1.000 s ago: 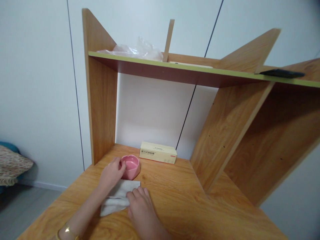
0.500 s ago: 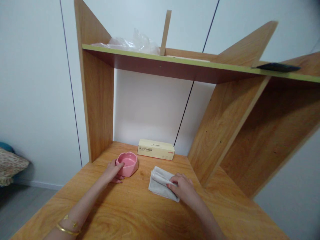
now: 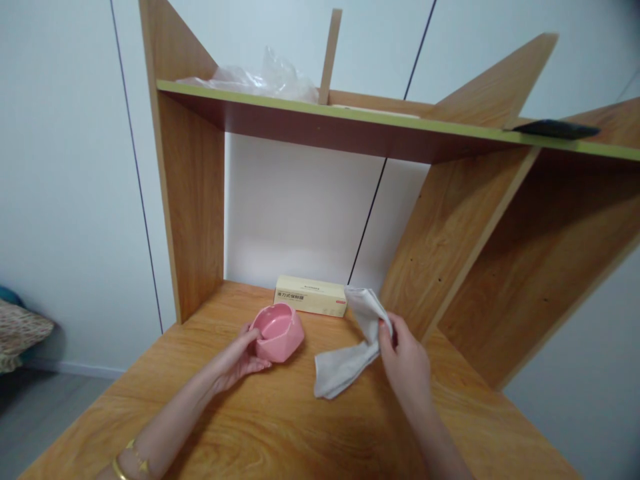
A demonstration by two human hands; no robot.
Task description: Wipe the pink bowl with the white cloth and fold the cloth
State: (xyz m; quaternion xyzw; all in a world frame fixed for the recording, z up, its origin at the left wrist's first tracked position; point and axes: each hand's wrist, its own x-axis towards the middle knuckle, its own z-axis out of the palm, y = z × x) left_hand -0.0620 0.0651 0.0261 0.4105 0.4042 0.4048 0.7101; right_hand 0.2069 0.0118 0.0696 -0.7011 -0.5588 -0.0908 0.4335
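A pink faceted bowl, maybe an ashtray (image 3: pixel 283 343), is tilted toward the right in my left hand (image 3: pixel 243 357). The thumb hooks over its rim while the other fingers support it from below. My right hand (image 3: pixel 404 347) pinches a light grey cloth (image 3: pixel 345 365) near its middle. One flap of the cloth stands up and the other hangs down to the left, over the wooden desk (image 3: pixel 260 427). The bowl and the cloth are apart. Part of the cloth is hidden behind my right fingers.
A cream box (image 3: pixel 310 297) with printed lettering lies at the back of the desk. Above runs a shelf (image 3: pixel 370 120) bearing a clear plastic bag (image 3: pixel 270 77) and a dark flat object (image 3: pixel 555 129). Wooden uprights, one being the left panel (image 3: pixel 193 207), bound the space.
My left hand has lifted and tilted the bowl, bringing it rightward. The folded cloth has come up off the desk in my right hand and now falls partly open.
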